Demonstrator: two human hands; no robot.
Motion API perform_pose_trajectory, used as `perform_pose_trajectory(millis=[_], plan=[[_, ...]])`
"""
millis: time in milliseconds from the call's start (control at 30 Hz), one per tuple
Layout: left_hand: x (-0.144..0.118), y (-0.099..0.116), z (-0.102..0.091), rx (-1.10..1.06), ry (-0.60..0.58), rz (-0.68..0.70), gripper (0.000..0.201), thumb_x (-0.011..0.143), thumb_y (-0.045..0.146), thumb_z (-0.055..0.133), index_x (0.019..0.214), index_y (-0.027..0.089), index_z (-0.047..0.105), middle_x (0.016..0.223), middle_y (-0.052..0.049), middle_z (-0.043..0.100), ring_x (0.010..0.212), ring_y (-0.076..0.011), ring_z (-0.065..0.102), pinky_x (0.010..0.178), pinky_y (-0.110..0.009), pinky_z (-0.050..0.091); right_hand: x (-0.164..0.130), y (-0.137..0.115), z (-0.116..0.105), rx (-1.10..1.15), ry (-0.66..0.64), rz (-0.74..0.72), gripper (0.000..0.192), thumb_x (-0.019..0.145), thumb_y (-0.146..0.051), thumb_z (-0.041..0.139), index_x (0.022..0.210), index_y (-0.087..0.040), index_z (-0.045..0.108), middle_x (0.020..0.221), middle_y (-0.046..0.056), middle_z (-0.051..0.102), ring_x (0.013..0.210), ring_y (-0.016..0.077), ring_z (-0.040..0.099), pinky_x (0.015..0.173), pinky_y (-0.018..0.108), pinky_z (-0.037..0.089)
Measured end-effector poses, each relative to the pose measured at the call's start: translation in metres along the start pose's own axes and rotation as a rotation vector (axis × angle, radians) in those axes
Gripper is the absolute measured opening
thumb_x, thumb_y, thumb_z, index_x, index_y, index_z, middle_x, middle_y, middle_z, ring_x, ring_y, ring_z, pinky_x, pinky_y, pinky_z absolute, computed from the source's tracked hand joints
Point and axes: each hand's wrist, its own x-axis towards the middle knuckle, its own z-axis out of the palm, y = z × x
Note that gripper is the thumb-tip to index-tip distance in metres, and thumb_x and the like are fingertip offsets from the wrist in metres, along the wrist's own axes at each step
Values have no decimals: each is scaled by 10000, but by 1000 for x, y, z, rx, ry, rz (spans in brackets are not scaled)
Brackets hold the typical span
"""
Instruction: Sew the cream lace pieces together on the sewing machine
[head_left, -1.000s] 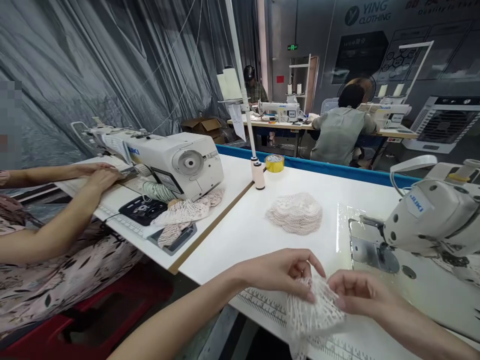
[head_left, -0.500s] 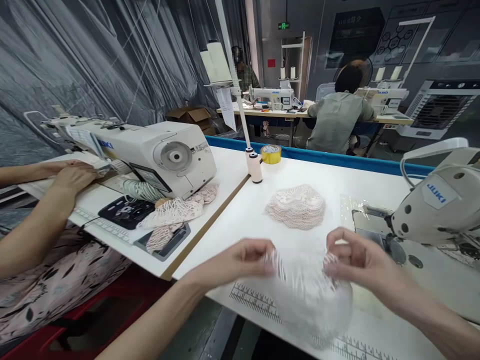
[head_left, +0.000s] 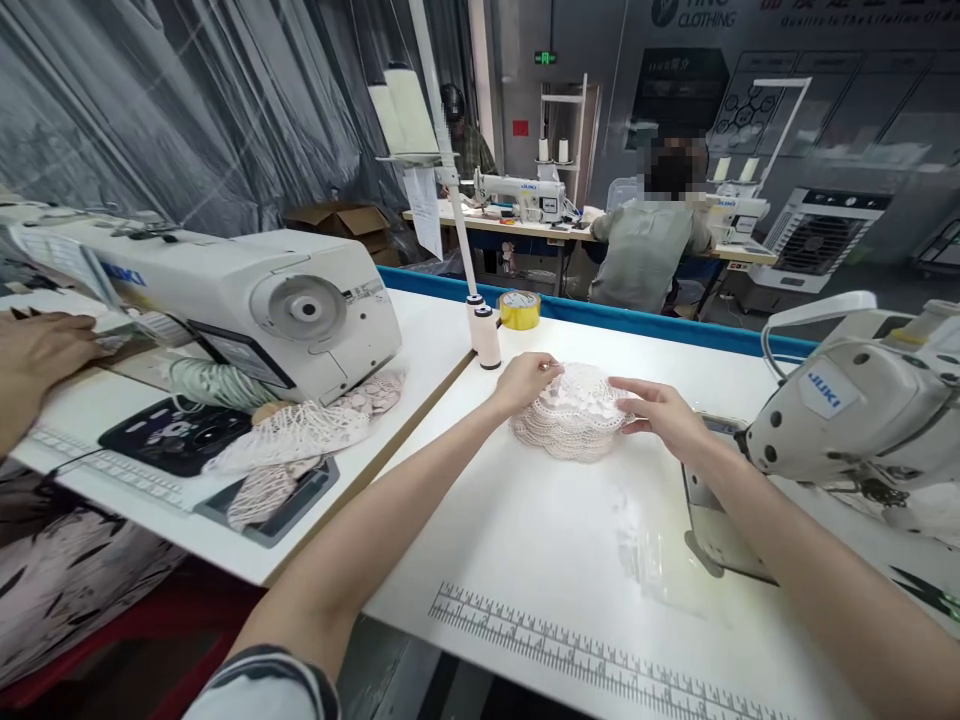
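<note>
A stack of pale pink lace pieces [head_left: 568, 440] with scalloped edges lies on the white table. At its upper left edge, my left hand [head_left: 525, 385] is closed, thumb and fingertips pinching the top lace piece [head_left: 583, 385]. Across the stack, my right hand [head_left: 664, 412] has its fingers stretched out and apart, the tips at the right edge of the lace. Whether those tips press on the top piece is hard to tell.
A sewing machine [head_left: 832, 400] stands right, another [head_left: 315, 310] left, with lace scraps [head_left: 300, 440] and a phone [head_left: 176, 435] beside it. Thread spools [head_left: 486, 338] and yellow tape [head_left: 520, 310] stand behind the stack. A co-worker's hand [head_left: 45, 345] is far left.
Both my hands have moved away from me, from above the table's front to the stack. The lace piece they held now lies on top of it. The right fingers have spread.
</note>
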Motion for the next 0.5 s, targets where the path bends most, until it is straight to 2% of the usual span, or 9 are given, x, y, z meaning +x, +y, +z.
perform_pose_trajectory(millis=[67,167,333,433,500], plan=[[-1,-4,3,116,21,0,227,890,357,570,919,143,639,910,-37,650,872,-172,602,815,-359,477,1,-2,-2,-31,-13,37,457,769,-134,576,1225,-143,602,959,76,680,633,112,604,584,240,529],[-4,-5,4,264,41,14,205,888,338,533,943,201,676,975,-40,680,960,-213,601,815,-328,452,5,-4,-3,-81,-33,78,488,775,-98,512,1259,-114,574,775,68,677,589,127,617,488,212,466],[-11,-3,-2,467,84,34,261,861,315,520,1065,249,668,998,-57,697,984,-268,612,801,-324,426,9,2,-7,-180,-37,79,529,755,-98,490,1279,-115,558,675,46,660,560,135,609,446,207,412],[-21,-6,-16,556,123,14,319,855,264,500,1143,230,631,1013,-99,689,1002,-311,604,821,-369,408,-8,3,-16,-238,24,44,574,770,-130,498,1344,-158,497,719,30,670,584,141,605,494,231,443],[-33,-11,-29,594,142,-10,317,865,253,471,1142,225,623,1023,-112,683,1000,-319,602,819,-380,400,-35,2,-24,-277,42,32,511,796,-177,529,1307,-189,536,656,7,641,563,146,584,507,248,445]])
